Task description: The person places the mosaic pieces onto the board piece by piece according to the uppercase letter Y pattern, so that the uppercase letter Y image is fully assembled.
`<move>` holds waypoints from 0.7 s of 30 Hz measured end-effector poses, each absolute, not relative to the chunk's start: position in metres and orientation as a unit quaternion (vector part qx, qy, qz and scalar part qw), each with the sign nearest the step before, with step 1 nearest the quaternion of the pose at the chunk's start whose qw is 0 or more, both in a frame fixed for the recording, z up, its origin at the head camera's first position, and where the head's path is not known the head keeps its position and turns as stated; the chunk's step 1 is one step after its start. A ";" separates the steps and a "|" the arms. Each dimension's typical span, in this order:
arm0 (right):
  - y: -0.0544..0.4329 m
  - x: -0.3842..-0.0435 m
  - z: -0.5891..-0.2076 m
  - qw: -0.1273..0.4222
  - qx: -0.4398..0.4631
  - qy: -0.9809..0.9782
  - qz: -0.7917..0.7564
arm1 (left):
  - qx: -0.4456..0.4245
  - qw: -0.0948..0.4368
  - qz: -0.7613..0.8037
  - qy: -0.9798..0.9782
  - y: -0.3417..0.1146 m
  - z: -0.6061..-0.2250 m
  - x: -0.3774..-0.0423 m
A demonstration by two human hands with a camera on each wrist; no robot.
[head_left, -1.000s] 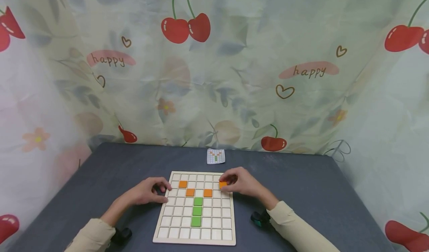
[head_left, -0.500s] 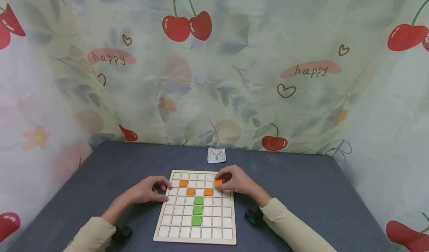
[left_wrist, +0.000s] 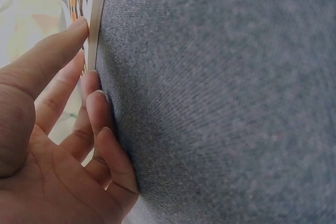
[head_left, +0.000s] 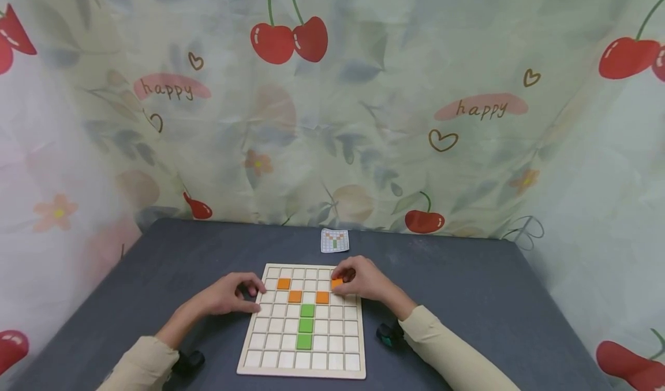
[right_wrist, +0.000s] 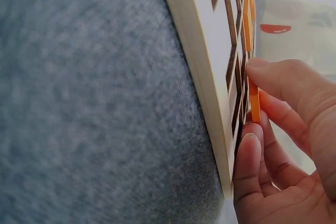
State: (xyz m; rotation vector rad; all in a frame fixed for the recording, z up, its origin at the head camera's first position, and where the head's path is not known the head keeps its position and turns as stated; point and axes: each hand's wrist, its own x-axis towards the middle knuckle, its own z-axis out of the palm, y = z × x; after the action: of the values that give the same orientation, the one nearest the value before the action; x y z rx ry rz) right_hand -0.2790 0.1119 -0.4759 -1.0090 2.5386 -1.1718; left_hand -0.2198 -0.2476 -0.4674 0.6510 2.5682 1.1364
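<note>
A pale wooden grid board [head_left: 301, 373] with white squares lies on the dark table. Three green tiles [head_left: 306, 325] run in a column on it, and orange tiles [head_left: 295, 296] sit in the rows above. My right hand [head_left: 368, 280] pinches an orange tile [right_wrist: 255, 102] between thumb and fingers, low over the board's upper right; in the right wrist view the tile is slightly tilted. At the board's left edge, my left hand [head_left: 228, 294] has its thumb and fingers spread with the tips at the rim [left_wrist: 96, 22], gripping nothing.
A small printed card [head_left: 335, 241] with a coloured grid pattern lies behind the board. A cherry-print curtain [head_left: 332, 119] hangs behind the table [head_left: 457, 298] and at both sides. Dark wrist devices [head_left: 389, 334] hang under the forearms.
My right hand has moved a little left and inward over the board with the orange tile in its pinch. The left hand stays at the board's left edge.
</note>
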 end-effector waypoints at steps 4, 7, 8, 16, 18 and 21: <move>0.111 -0.279 -0.477 0.084 -0.338 0.854 -0.388 | 0.226 0.128 0.391 0.883 -0.248 -0.466 -0.218; 0.112 -0.280 -0.478 0.081 -0.337 0.855 -0.385 | 0.228 0.127 0.392 0.882 -0.248 -0.466 -0.218; 0.112 -0.280 -0.478 0.082 -0.336 0.856 -0.384 | 0.229 0.127 0.392 0.882 -0.248 -0.466 -0.218; 0.110 -0.278 -0.476 0.084 -0.328 0.859 -0.385 | 0.229 0.126 0.392 0.882 -0.248 -0.466 -0.218; 0.110 -0.278 -0.475 0.084 -0.326 0.859 -0.385 | 0.230 0.125 0.391 0.882 -0.248 -0.465 -0.218; 0.110 -0.278 -0.476 0.084 -0.327 0.859 -0.384 | 0.230 0.125 0.390 0.883 -0.247 -0.466 -0.217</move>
State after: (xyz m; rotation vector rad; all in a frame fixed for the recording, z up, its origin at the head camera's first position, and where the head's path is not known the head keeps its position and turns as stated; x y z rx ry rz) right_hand -0.2778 0.1095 -0.4757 -0.9761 2.5647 -1.1453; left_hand -0.2174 -0.2475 -0.4659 0.6714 2.5728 1.1362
